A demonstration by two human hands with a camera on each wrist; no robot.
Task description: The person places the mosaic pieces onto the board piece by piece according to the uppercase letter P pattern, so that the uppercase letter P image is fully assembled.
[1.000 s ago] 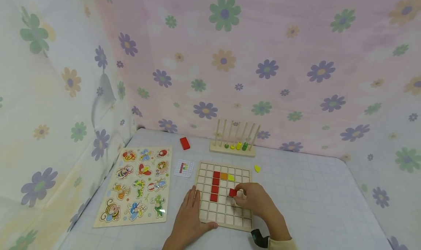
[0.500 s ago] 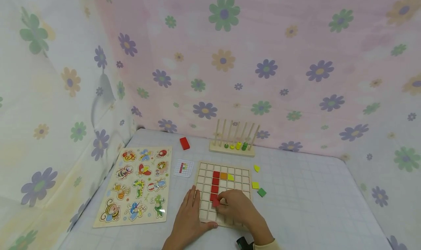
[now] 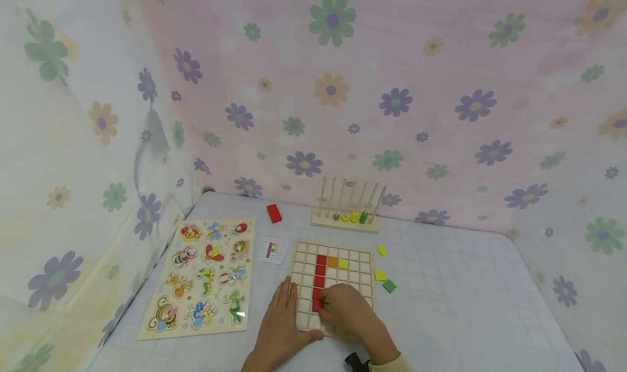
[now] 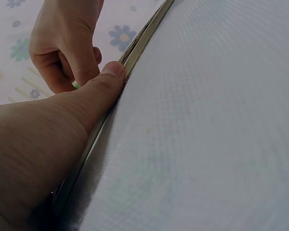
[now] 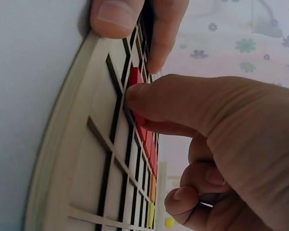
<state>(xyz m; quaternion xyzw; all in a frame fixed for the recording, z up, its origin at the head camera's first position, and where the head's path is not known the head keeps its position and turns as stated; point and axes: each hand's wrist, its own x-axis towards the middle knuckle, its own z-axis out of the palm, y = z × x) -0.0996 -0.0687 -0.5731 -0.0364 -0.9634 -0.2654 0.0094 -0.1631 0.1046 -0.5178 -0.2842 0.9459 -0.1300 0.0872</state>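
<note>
A wooden grid board (image 3: 364, 256) lies on the table with a column of red tiles (image 3: 320, 270), an orange tile (image 3: 332, 261) and a yellow tile (image 3: 344, 264) in its cells. My right hand (image 3: 342, 308) presses a fingertip (image 5: 135, 94) on a red tile (image 3: 317, 305) at the foot of the red column, its other fingers curled under. My left hand (image 3: 281, 316) lies flat on the board's left edge, thumb (image 4: 107, 79) against the near rim (image 4: 145, 34). In the right wrist view the red tile (image 5: 134, 76) sits in its cell beside the left thumb (image 5: 111, 17).
Loose yellow (image 3: 380, 276) and green (image 3: 389, 286) tiles and a yellow piece (image 3: 382, 249) lie right of the board. A pattern card (image 3: 272, 250) and an animal puzzle (image 3: 206, 277) lie to the left. A red block (image 3: 274, 213) and a peg rack (image 3: 348, 211) stand by the flowered cloth walls.
My right hand carried a red tile from the board's right side to the bottom of the red column and now presses it there. The left hand stayed put.
</note>
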